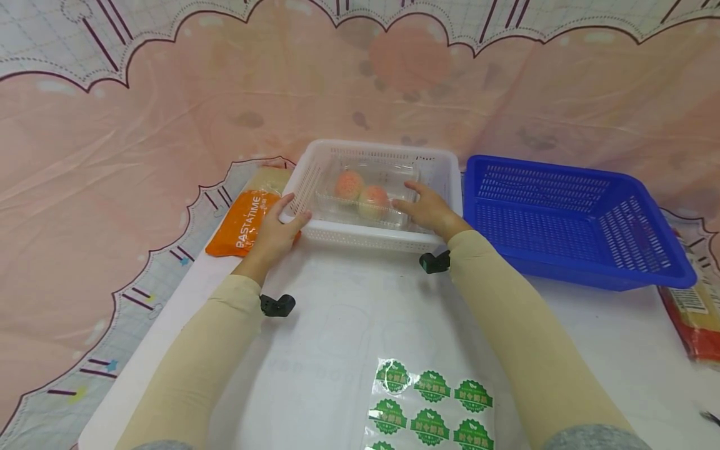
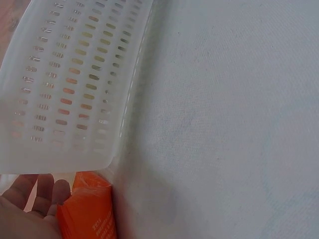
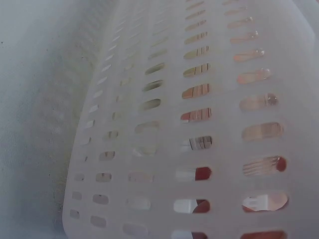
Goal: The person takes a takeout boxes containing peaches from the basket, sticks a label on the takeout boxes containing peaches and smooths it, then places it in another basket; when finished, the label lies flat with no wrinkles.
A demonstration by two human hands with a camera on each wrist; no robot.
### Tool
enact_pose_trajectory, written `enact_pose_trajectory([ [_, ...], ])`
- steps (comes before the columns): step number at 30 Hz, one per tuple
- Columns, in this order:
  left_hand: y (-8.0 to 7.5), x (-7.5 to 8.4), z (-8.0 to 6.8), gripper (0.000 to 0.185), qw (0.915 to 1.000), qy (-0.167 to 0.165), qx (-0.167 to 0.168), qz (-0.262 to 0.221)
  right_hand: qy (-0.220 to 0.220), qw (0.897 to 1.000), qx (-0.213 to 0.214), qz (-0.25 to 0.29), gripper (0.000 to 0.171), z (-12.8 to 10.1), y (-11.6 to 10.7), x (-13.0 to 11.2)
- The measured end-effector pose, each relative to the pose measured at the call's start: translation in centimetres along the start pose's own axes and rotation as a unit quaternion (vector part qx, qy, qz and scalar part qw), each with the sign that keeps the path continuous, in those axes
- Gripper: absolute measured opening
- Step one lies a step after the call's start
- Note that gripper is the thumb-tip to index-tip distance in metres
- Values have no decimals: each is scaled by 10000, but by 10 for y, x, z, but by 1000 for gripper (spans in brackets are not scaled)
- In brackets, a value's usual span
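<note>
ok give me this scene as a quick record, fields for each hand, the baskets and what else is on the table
left hand: grips the near left corner of the white basket
right hand: reaches into the white basket, fingers on the clear box
clear box: inside the white basket, holds two peaches
blue basket: right of the white one
orange packet: left of the white basket, by the left hand
sticker sheet: green stickers, near table edge

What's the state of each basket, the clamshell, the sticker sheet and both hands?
white basket: upright, holds the clamshell
clear clamshell: lid shut, two peaches inside
blue basket: upright, nothing in it
sticker sheet: flat, one sticker peeled off
left hand: grips the white basket's corner
right hand: touches the clamshell
</note>
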State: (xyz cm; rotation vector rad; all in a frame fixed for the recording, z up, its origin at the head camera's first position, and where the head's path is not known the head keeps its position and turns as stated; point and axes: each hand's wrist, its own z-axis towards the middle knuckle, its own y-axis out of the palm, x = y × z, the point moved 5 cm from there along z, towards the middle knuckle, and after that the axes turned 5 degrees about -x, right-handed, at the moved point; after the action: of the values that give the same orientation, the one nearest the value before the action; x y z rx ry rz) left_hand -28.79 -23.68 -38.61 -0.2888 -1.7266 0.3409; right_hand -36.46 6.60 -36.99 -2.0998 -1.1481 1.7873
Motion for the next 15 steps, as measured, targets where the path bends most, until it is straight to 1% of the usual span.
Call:
enact_pose_trajectory([
  [6, -1, -1, 1, 74, 10000, -46, -15, -18, 73, 9996, -65, 258, 76, -2, 1, 0],
  [12, -1, -1, 0, 75, 10000, -58, -29, 8, 232, 9969, -134, 742, 78, -1, 2, 1],
  [15, -1, -1, 0, 75, 10000, -51, -43, -16, 199, 9959, -151, 865, 78, -2, 3, 1],
])
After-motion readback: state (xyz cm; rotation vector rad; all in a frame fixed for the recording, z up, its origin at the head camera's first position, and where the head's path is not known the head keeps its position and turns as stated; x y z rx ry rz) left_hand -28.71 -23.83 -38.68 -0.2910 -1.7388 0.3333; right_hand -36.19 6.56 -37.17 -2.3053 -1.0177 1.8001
